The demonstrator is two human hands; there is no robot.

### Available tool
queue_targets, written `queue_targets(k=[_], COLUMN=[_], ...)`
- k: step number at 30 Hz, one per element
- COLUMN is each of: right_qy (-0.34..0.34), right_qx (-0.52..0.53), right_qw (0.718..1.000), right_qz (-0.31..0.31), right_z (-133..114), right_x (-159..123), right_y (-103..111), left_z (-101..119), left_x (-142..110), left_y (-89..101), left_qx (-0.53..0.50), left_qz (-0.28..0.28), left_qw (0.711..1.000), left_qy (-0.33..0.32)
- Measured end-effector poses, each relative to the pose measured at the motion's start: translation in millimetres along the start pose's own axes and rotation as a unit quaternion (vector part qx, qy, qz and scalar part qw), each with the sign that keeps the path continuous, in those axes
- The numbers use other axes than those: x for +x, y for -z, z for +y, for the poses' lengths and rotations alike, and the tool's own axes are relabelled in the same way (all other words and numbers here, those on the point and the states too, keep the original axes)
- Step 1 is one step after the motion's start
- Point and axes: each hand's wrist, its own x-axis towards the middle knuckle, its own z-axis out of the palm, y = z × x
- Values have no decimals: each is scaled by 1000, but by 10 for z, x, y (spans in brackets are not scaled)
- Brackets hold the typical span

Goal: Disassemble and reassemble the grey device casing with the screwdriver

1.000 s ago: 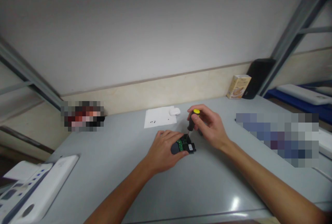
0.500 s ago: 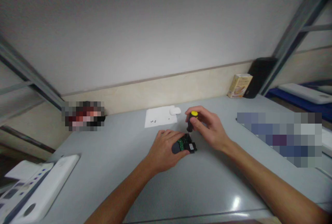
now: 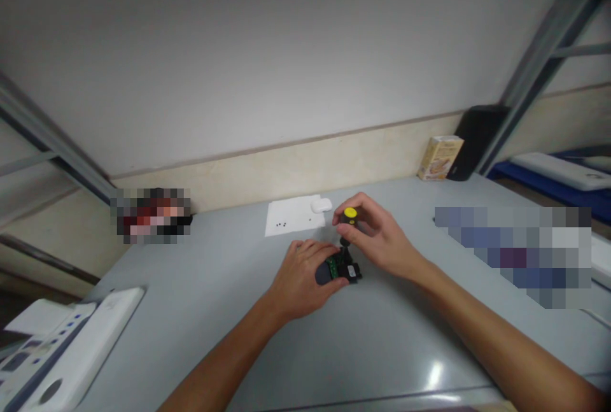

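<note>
A small black device (image 3: 344, 269) with a green circuit board showing lies on the grey table (image 3: 334, 342). My left hand (image 3: 300, 278) wraps round its left side and holds it down. My right hand (image 3: 375, 237) pinches a short screwdriver (image 3: 348, 224) with a black handle and yellow cap. The screwdriver stands nearly upright, its tip down on the circuit board. The fingertips of my right hand close round the top of the handle.
A white sheet of paper (image 3: 293, 214) with three tiny black screws (image 3: 281, 225) lies behind the hands, a small white part (image 3: 321, 205) at its corner. A beige carton (image 3: 440, 158) and a black object (image 3: 475, 142) stand at the back right. A white machine (image 3: 62, 351) sits front left.
My right hand has shifted a little left with the screwdriver, and its fingers have turned on the handle so the yellow cap now faces up. My left hand has stayed on the device.
</note>
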Motion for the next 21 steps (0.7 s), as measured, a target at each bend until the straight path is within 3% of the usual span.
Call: queue_targets(k=[2,5,9,12,16,21], right_qy=[-9,-41,-87,-112,-118,-111], right_qx=[111,253,310,355,412,385], right_qw=[994,962,938,921,902,916], right_qz=[-18,-92,-128,-114,-51,17], right_z=[11,29,48,68,107,129], right_x=[14,26,26,33,63,80], right_y=[-53,-117,-118,-73,-24,-13], left_z=[-7,-15,-11,-2,9,17], left_x=[-2,-5,-7,-13,-19,-18], left_y=[-10,-21,-25,-21,-10,3], left_qx=[-1,1,12,19,23,24], left_qz=[6,16,14,9,5,4], left_qw=[1000,1000,1000,1000,999,999], left_qy=[-3,-8,-17,-23,-27,-28])
